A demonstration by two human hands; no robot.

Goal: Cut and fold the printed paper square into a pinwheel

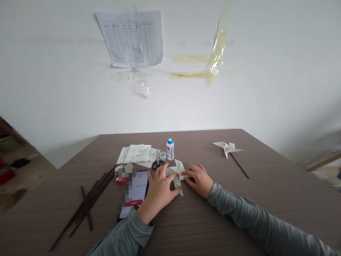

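A printed-paper pinwheel point(179, 168) lies on the table between my hands, its vanes folded toward the middle. My left hand point(163, 185) holds its left side with thumb and index finger, the other fingers raised and spread. From the right, my right hand point(198, 179) has its fingertips on the pinwheel near the centre, holding a folded vane. The exact contact under the fingers is hidden. Just behind my left fingers lie black-handled scissors point(157, 164). A white glue bottle point(170, 151) with a blue cap stands behind the pinwheel, beside a small clear cup point(162, 156).
A phone point(137, 190) showing a timer lies left of my left hand, by a partly blurred red-and-white box point(121, 179). Brown sticks point(93, 193) lie further left. Paper sheets point(137, 153) are stacked at the back. A pinwheel on a stick point(229, 147) rests at the right.
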